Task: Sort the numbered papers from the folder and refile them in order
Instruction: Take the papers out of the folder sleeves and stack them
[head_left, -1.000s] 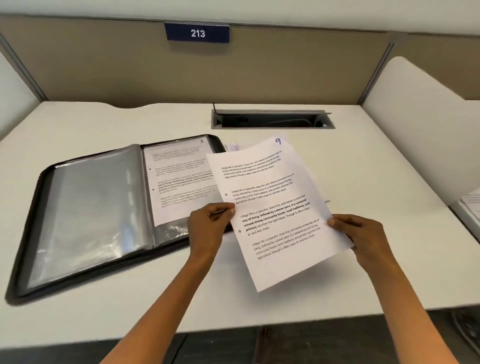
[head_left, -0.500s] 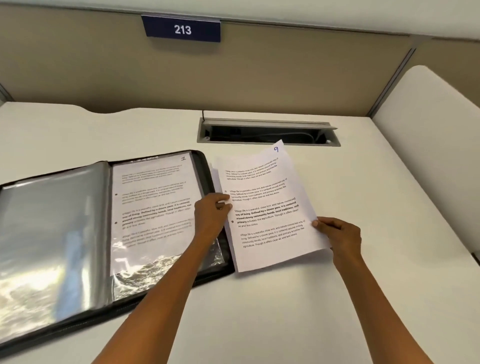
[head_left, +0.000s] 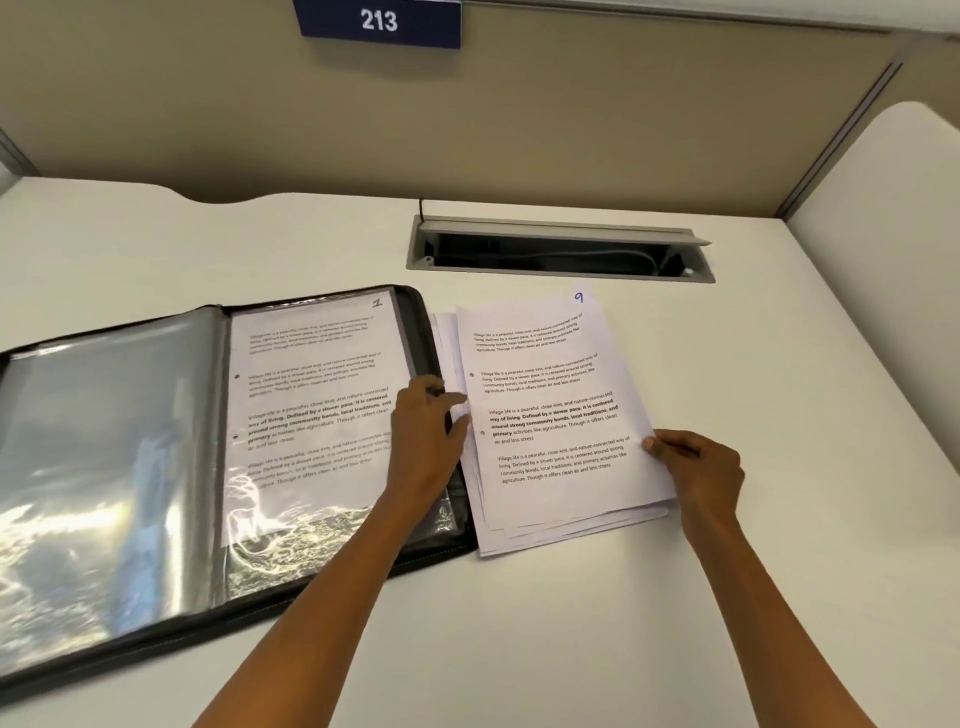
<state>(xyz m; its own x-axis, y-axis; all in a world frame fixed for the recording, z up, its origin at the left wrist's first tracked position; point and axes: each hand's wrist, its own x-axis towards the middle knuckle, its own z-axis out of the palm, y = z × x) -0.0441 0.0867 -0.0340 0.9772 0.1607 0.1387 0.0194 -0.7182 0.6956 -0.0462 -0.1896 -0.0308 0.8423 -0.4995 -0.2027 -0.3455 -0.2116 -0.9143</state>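
Right hand (head_left: 698, 470) pinches the right edge of the white printed sheet numbered 9 (head_left: 550, 410); left hand (head_left: 426, 431) pinches its left edge. Sheet, held up a second ago, now lies on the loose white paper stack (head_left: 571, 525) mid-desk, beside the open black zip folder (head_left: 415, 322) showing sheet 1 (head_left: 311, 384). Sorting continues; refiling barely begun.

We are looking at a white desk (head_left: 571, 623) that is backing onto a beige partition (head_left: 571, 119), which is carrying a blue plate (head_left: 378, 22) reading 213. A grey cable hatch (head_left: 560, 250) is sitting open in the desktop, showing a cable inside.
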